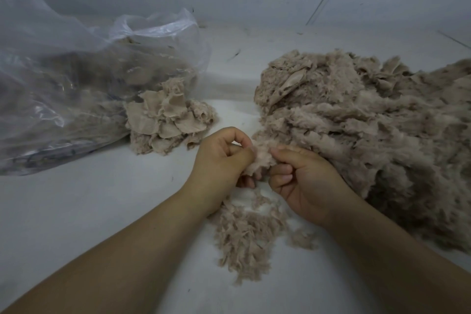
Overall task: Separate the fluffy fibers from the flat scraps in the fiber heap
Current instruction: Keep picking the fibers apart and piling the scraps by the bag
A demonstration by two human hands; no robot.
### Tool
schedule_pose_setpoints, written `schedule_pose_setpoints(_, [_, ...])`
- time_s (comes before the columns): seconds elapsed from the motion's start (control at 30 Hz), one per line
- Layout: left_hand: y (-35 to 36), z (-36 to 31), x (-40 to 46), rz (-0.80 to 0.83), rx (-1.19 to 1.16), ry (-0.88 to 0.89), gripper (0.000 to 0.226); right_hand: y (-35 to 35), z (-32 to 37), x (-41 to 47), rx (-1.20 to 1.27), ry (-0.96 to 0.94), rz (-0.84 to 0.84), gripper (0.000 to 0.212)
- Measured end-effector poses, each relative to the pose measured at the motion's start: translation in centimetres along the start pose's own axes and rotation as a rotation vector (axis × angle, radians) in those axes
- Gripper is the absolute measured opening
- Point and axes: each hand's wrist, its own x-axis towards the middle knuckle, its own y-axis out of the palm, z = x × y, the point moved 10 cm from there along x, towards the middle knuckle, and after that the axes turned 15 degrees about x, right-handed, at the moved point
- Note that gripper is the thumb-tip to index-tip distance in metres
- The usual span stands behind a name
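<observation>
Our left grip [224, 158] and right grip [298, 176] both pinch one fluffy clump [261, 158]; pulling too fast could drag flat scraps along from the fiber heap [369, 120]

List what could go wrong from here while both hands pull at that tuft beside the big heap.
1. The tuft pinched between the left hand and right hand touches the fiber heap, so pulling may drag unsorted material along.
2. The fluffy pile under the wrists could get scattered by the forearms.
3. The flat scraps pile lies against the plastic bag; piles might mix.
</observation>
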Motion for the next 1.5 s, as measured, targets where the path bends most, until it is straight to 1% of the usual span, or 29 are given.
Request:
schedule_pose_setpoints(0.07, [-0.2, 0.4, 0.0, -0.012, -0.022, -0.038, 0.031, -0.1, 0.2, 0.0, 0.027, -0.015, -0.013, 0.013])
schedule_pose_setpoints(0.13, [0.0, 0.3, 0.1, -0.010, -0.009, -0.033, 0.025, 0.2, 0.1, -0.1, -0.007, -0.011, 0.015, 0.010])
schedule_pose_setpoints(0.17, [0.2, 0.1, 0.2, -0.002, 0.014, -0.022, 0.020, 0.4, 0.0, -0.1, -0.040, -0.008, 0.036, 0.013])
schedule_pose_setpoints(0.27, [0.4, 0.1, 0.3, -0.007, 0.105, -0.011, 0.021, 0.5, -0.1, -0.1, -0.108, -0.016, 0.057, 0.019])
schedule_pose_setpoints(0.4, [-1.0, -0.2, 0.2, -0.116, 0.114, 0.027, 0.019, 0.5, -0.2, -0.2, -0.166, 0.003, 0.068, 0.010])
schedule_pose_setpoints(0.53, [-2.3, -1.2, 0.0, -0.220, 0.176, 0.108, 0.018, 0.5, -0.4, -0.4, -0.179, 0.033, 0.067, 0.022])
schedule_pose_setpoints(0.67, [-3.9, -0.3, 0.1, -0.327, 0.088, 0.041, 0.024, -0.1, 0.1, -0.1, -0.053, 0.014, 0.038, 0.018])
schedule_pose_setpoints(0.73, [-4.3, 0.4, 0.3, -0.357, -0.014, -0.009, 0.025, -0.1, 0.2, -0.1, -0.063, 0.011, 0.050, 0.013])
schedule_pose_setpoints(0.77, [-4.3, 0.6, 0.3, -0.355, -0.046, -0.026, 0.024, 0.1, 0.2, -0.2, -0.123, 0.006, 0.070, 0.009])
schedule_pose_setpoints(0.8, [-4.0, 0.6, 0.3, -0.341, -0.054, -0.034, 0.022, 0.5, 0.0, -0.3, -0.178, 0.005, 0.102, 0.013])
schedule_pose_setpoints(0.87, [-3.3, 0.4, 0.2, -0.296, -0.026, -0.019, 0.017, 0.8, -0.2, -0.4, -0.205, 0.031, 0.142, 0.031])
schedule_pose_setpoints(0.9, [-3.1, 0.1, 0.0, -0.282, -0.019, 0.009, 0.015, 0.9, -0.2, -0.4, -0.179, 0.040, 0.147, 0.031])
schedule_pose_setpoints(1.0, [-2.9, -1.1, -0.2, -0.273, 0.044, 0.129, 0.015, 1.0, 0.0, -0.3, -0.116, 0.040, 0.159, 0.017])
schedule_pose_setpoints(1.1, [-2.3, -1.9, -0.2, -0.236, 0.149, 0.191, 0.018, 1.4, -0.3, -0.4, -0.190, 0.031, 0.183, 0.009])
schedule_pose_setpoints(1.2, [-1.6, -1.9, -0.3, -0.185, 0.173, 0.180, 0.016, 1.2, -0.4, -0.5, -0.263, 0.025, 0.141, 0.010])
schedule_pose_setpoints(1.23, [-1.5, -1.9, -0.4, -0.175, 0.176, 0.168, 0.016, 1.1, -0.4, -0.5, -0.248, 0.014, 0.127, 0.008])
schedule_pose_setpoints(1.3, [-1.6, -1.5, -0.3, -0.172, 0.151, 0.126, 0.020, 0.9, -0.2, -0.4, -0.183, 0.003, 0.100, 0.019])
schedule_pose_setpoints(1.37, [-1.6, -0.7, -0.1, -0.154, 0.081, 0.060, 0.024, 0.8, 0.0, -0.3, -0.129, -0.006, 0.085, 0.023])
schedule_pose_setpoints(1.43, [-1.3, -0.2, 0.1, -0.123, 0.018, 0.005, 0.025, 0.7, 0.0, -0.3, -0.108, -0.010, 0.082, 0.022])
schedule_pose_setpoints(1.5, [-0.9, -0.1, 0.1, -0.093, 0.014, -0.001, 0.021, 0.7, 0.0, -0.2, -0.116, -0.018, 0.074, 0.018])
